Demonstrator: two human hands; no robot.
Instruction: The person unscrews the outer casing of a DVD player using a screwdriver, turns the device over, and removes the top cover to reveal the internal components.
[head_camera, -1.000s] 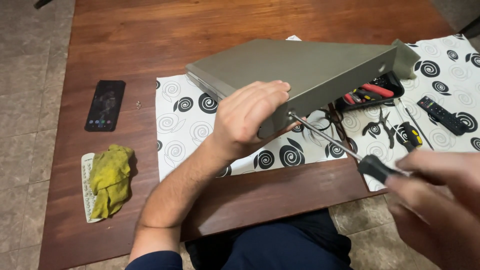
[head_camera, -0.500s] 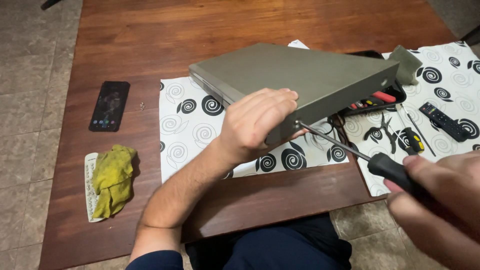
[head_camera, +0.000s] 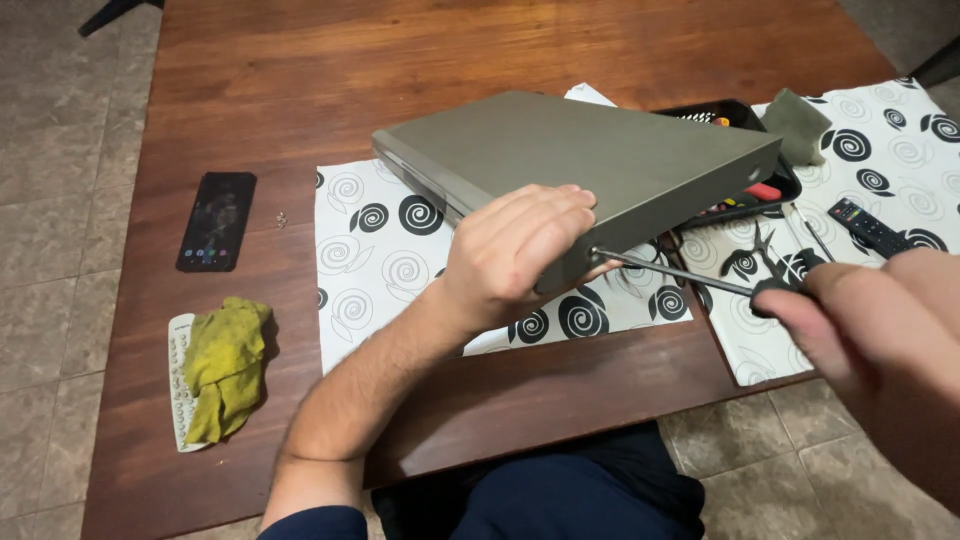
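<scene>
1. Head view, left hand (head_camera: 520, 250): its fingers (head_camera: 545, 215) are curled down over the near edge of a flat grey metal box (head_camera: 590, 165), pressed close together and gripping it. The box is tilted up off the table, near the middle of the scene.
2. Head view, right hand (head_camera: 880, 330): large and blurred at the near right, it is wrapped round the dark handle of a screwdriver (head_camera: 680, 272); how tightly the fingers close is hard to tell. The thin shaft runs left, its tip touching the box's near side just beside the left hand.
3. Surface: a brown wooden table (head_camera: 400, 50) with a white sheet printed with black spirals (head_camera: 390, 250) under the box.
4. Left: a dark phone (head_camera: 216, 220); nearer, a yellow cloth (head_camera: 225, 365).
5. Far right: a black tool tray (head_camera: 745, 112) and a remote control (head_camera: 868, 226).
6. Room: a grey tiled floor (head_camera: 50, 200).
</scene>
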